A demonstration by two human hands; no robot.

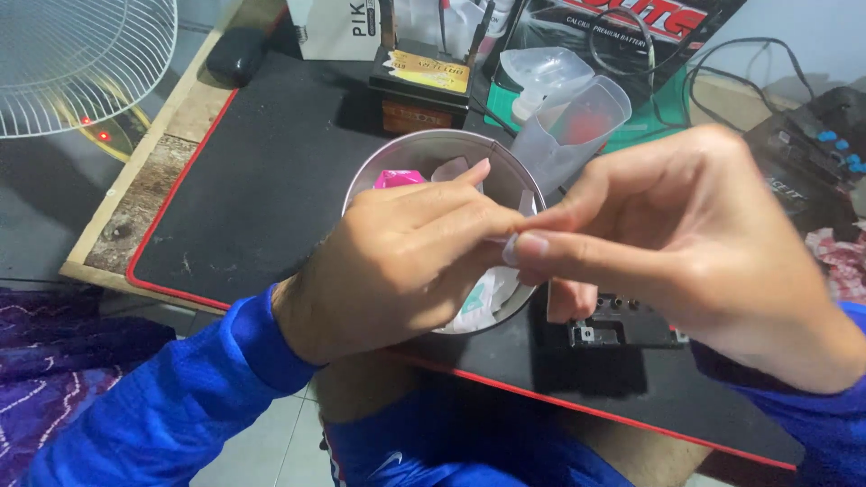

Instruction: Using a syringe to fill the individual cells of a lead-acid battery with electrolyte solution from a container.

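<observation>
Pinching a small pale scrap between both hands, right above a round metal tin on the tabletop.

Left hand (pixel 397 261) and right hand (pixel 686 243) meet fingertip to fingertip over the tin (pixel 361 180); both pinch the same tiny scrap (pixel 508 248), mostly hidden by fingers, can't tell what it is. Tin already holds a pink wrapper (pixel 397 178) and white paper bits (pixel 483 298), so some pieces look binned; the scrap in hand is not yet dropped. Small black electronic part (pixel 622 329) lies just beside the tin on the black mat (pixel 262 171), partly under the right hand. Clear plastic cup (pixel 577 126) tilted behind the tin, small battery box (pixel 419 86) further back. How much is left, can't judge.
</observation>
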